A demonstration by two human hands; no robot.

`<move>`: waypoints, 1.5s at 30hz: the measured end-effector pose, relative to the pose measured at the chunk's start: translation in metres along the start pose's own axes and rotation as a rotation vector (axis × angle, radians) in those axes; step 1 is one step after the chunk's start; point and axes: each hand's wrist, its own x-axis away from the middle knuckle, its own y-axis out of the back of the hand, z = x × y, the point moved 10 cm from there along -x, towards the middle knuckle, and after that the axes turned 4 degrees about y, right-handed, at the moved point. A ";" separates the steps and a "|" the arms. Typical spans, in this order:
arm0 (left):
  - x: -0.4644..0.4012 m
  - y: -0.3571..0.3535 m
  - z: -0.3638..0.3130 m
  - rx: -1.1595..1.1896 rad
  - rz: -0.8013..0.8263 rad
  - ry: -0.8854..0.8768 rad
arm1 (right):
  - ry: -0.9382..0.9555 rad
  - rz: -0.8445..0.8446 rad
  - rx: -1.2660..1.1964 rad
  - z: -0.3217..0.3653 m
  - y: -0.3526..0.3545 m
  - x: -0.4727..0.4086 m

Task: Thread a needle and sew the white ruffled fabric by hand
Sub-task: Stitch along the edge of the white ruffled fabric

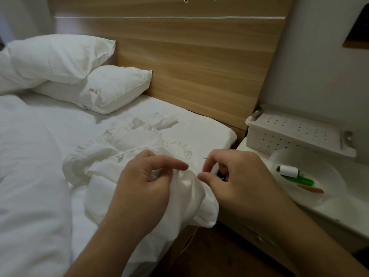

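Left hand (pixel 147 182) gripping bunched white ruffled cotton fabric (pixel 123 148), right hand (pixel 235 176) pinching thin metal needle (pixel 206 158), hands near, not touching

White ruffled fabric (pixel 139 144) — bunched on the bed (pixel 40 156), its near fold gripped in my left hand (pixel 143 182). Needle (pixel 205 158) — pinched in my right hand (pixel 237 176). Bowl (pixel 329 174) on the table (pixel 339 216): white thread spool (pixel 288 170), green tool (pixel 299 179).
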 end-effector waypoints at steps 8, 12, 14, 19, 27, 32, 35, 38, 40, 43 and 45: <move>-0.001 0.000 0.003 -0.137 -0.018 -0.020 | -0.090 -0.208 -0.013 -0.012 0.031 0.002; -0.002 0.004 0.007 -0.166 -0.040 0.000 | -0.146 -0.282 0.001 -0.017 0.042 0.004; -0.003 0.007 0.009 -0.172 -0.060 0.007 | -0.189 -0.307 -0.013 -0.020 0.045 0.006; -0.004 0.012 0.011 -0.183 -0.109 0.019 | -0.250 -0.331 -0.030 -0.028 0.047 0.008; -0.005 0.021 0.020 -0.048 -0.161 0.083 | -0.240 0.073 -0.657 -0.025 0.012 0.000; -0.003 0.023 0.016 0.058 -0.156 0.064 | -0.287 0.113 -0.949 -0.021 -0.005 0.000; -0.002 0.022 0.013 0.089 -0.153 0.049 | -0.319 0.052 -1.045 -0.022 -0.012 0.000; -0.002 0.026 0.010 0.112 -0.184 0.032 | -0.298 0.092 -1.136 -0.017 -0.015 0.000; -0.002 0.031 0.013 0.138 -0.228 0.036 | -0.280 0.135 -1.147 -0.015 -0.013 0.000; -0.002 0.041 0.027 0.206 -0.311 0.107 | -0.328 0.118 -1.090 -0.025 -0.007 0.001; -0.002 0.047 0.035 0.249 -0.360 0.152 | -0.386 0.053 -1.049 -0.037 -0.006 0.003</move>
